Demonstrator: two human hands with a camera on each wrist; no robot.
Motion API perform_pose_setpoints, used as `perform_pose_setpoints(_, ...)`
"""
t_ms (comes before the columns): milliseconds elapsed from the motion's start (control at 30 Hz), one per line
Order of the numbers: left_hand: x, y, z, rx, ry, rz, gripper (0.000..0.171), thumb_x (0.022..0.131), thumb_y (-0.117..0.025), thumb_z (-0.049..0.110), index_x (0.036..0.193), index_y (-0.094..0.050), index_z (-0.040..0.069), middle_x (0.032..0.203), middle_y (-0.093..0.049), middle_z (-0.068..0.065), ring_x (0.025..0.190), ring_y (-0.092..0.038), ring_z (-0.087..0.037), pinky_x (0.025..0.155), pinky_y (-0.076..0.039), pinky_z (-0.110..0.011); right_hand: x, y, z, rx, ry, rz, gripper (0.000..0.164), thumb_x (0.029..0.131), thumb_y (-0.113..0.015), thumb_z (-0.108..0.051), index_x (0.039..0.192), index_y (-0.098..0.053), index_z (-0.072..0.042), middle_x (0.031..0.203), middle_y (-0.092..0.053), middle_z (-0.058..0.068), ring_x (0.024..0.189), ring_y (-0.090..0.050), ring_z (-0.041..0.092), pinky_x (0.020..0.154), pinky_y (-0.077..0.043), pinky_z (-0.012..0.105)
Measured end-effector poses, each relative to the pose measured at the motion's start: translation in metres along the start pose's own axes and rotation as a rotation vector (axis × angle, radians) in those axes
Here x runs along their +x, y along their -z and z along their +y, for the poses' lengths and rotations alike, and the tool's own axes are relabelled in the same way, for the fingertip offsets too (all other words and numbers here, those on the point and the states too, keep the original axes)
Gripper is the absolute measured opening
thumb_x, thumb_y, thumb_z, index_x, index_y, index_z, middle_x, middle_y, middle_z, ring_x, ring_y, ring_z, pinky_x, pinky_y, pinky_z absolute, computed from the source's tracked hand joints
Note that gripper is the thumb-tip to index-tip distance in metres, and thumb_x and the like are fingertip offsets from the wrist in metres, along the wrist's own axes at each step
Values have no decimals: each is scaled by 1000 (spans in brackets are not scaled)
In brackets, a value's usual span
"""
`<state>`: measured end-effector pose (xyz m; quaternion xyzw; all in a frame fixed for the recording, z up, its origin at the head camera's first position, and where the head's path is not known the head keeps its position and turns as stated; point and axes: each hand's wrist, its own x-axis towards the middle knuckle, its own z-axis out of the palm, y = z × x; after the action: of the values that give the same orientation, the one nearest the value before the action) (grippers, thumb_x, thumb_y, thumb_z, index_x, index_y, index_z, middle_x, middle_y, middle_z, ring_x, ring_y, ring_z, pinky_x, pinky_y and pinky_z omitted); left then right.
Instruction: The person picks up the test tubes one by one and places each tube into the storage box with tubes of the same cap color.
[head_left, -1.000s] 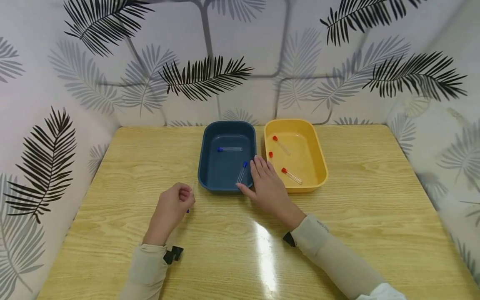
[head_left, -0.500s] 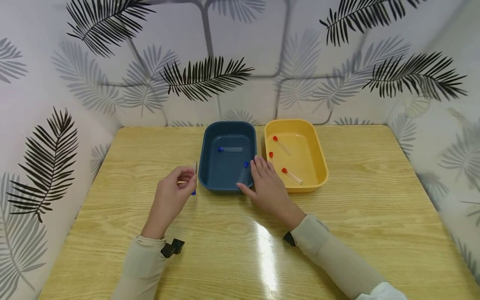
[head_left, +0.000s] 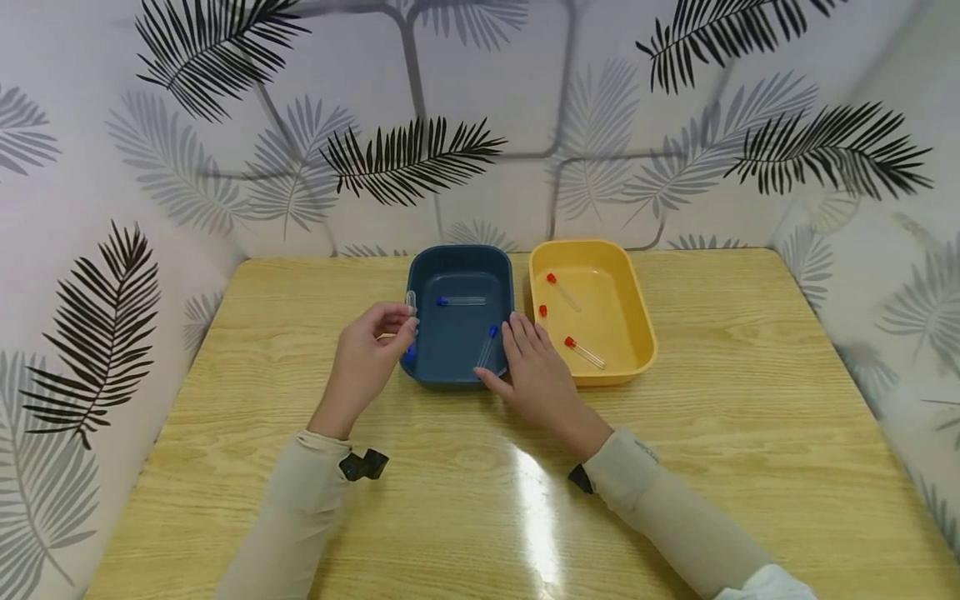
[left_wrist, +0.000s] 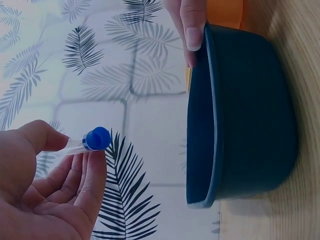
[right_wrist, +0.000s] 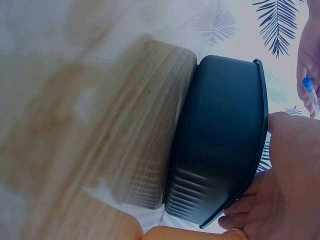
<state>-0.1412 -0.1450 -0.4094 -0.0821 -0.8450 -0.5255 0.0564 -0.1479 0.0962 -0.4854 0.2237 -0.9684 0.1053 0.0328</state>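
My left hand (head_left: 367,358) pinches a clear test tube (left_wrist: 76,147) with a blue cap (left_wrist: 98,139) between thumb and fingers. In the head view this tube overlaps the left rim of the blue bin (head_left: 447,354), its cap towards me. In the left wrist view, tube and hand are level with the open top of the bin. My right hand (head_left: 546,383) rests on the bin's front right corner, thumb on the front rim, straight fingers along the right rim. Inside the bin lie a blue-capped tube (head_left: 465,301) towards the back and another blue-capped tube (head_left: 488,343) near my right thumb.
Right beside the blue bin stands a yellow bin (head_left: 649,346). It holds a red-capped tube (head_left: 587,353) at the front, another red-capped tube (head_left: 566,293) at the back and a red cap (head_left: 543,310) by its left wall. Leaf-patterned cloth (head_left: 480,200) closes off the wooden table's (head_left: 750,375) back and sides.
My left hand has moved forward and right with the blue-capped tube, from the table left of the blue bin to its left rim. My right hand has stayed put.
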Motion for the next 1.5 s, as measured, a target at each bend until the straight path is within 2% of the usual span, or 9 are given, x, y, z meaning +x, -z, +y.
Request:
perform_pose_setpoints(133,11,-8,0,-51,15,7,28,91,-62,27,110,-61,6,99,-63,-4,89,-59,-14,75,-52,-24,-1,-1,0,-2,-10,-12,88,90,-26,-68,144,-27,2,151,-18,17,140,-11,27,112,-7,40)
perform_pose_setpoints(300,25,-22,-2,-31,39,3,25,91,-62,24,108,-61,6,97,-63,-6,87,-60,-16,76,-52,-28,-1,0,-1,2,-18,-19,88,90,-27,-68,144,-27,1,152,-17,17,140,-12,27,112,-7,41)
perform_pose_setpoints(600,45,-51,-27,-13,144,-21,22,93,-59,21,107,-61,5,95,-62,-7,82,-62,-17,75,-53,-29,0,-6,0,1,-12,-6,90,89,-23,-69,145,-26,1,152,-17,16,140,-10,26,112,-5,39)
perform_pose_setpoints(733,51,-59,-32,-1,181,-39,24,93,-58,22,108,-61,3,96,-63,-8,85,-62,-18,76,-52,-31,-1,-6,1,-3,-12,13,89,89,-24,-69,144,-28,1,151,-19,17,140,-12,26,112,-5,39)
perform_pose_setpoints(1100,65,-74,-43,86,351,-82,24,94,-56,20,110,-60,3,96,-65,-10,82,-62,-20,80,-52,-33,-1,-2,-1,11,-35,-9,84,90,-38,-63,145,-27,1,152,-17,16,140,-12,26,112,-6,40)
perform_pose_setpoints(1367,70,-82,-51,132,403,-117,25,95,-54,22,111,-60,3,92,-64,-8,80,-62,-18,78,-51,-34,0,-1,0,-7,-16,-17,89,90,-25,-68,145,-26,2,152,-17,17,140,-10,26,112,-6,40)
perform_pose_setpoints(1500,72,-86,-55,159,425,-132,26,95,-53,21,113,-59,3,92,-64,-8,81,-62,-18,76,-50,-34,0,-1,1,-9,-12,-8,90,89,-23,-69,144,-27,2,152,-18,17,140,-11,26,112,-6,39)
